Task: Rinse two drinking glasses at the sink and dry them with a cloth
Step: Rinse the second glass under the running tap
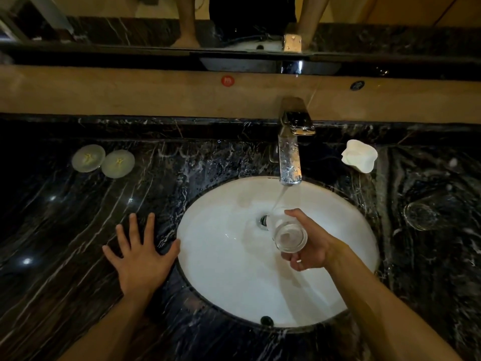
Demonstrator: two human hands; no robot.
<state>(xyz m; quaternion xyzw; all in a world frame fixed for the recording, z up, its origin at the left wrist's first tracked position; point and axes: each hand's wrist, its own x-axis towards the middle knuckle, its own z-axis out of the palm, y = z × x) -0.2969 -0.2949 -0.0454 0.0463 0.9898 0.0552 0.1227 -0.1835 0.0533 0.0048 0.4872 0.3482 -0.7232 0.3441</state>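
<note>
Black white-veined marble counter [78, 230]; white basin [221, 269]; chrome tap [290, 162]; white cloth [360, 156]; clear glass [290, 234].

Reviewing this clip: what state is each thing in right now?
Tap: running.
Held glass: tilted under the stream, gripped by right hand.
Second glass: on the counter, untouched.
Cloth: crumpled, unused.
Left hand: flat on the counter.

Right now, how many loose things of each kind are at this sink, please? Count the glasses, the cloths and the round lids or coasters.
Drinking glasses: 2, one in the right hand under the tap at, one on the counter at
White cloth: 1
Round pale discs: 2, at and
Total: 5
</note>
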